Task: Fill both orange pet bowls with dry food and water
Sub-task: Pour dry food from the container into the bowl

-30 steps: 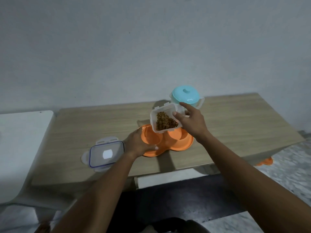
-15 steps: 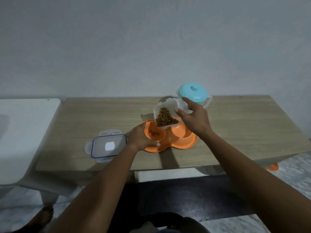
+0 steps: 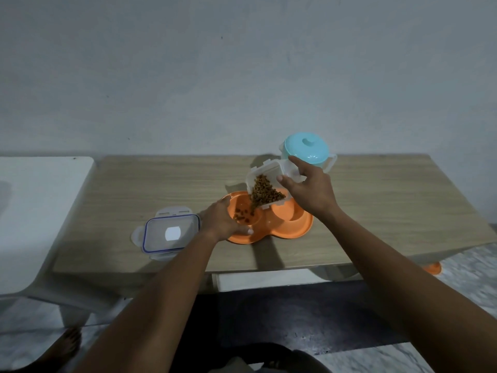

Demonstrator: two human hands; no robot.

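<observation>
An orange double pet bowl (image 3: 293, 229) lies on the wooden table (image 3: 150, 189). My left hand (image 3: 219, 220) grips its left rim. My right hand (image 3: 309, 191) holds a clear plastic food container (image 3: 266, 172) tilted over the left bowl. Brown dry food (image 3: 265, 193) slides out of it, and a few pieces lie in the left bowl (image 3: 243, 215). The right bowl (image 3: 285, 214) shows no food. A teal lidded pot (image 3: 306, 148) with clear handles stands behind my right hand.
The container's clear lid (image 3: 170, 234) with a blue seal lies flat on the table left of the bowl. A white table (image 3: 35, 200) adjoins on the left. Another orange object (image 3: 433, 268) shows on the floor under the table's right edge. A bare foot (image 3: 66, 343) is at lower left.
My right hand has tipped the container further, and dry food now falls into the left bowl. The left hand stays on the rim.
</observation>
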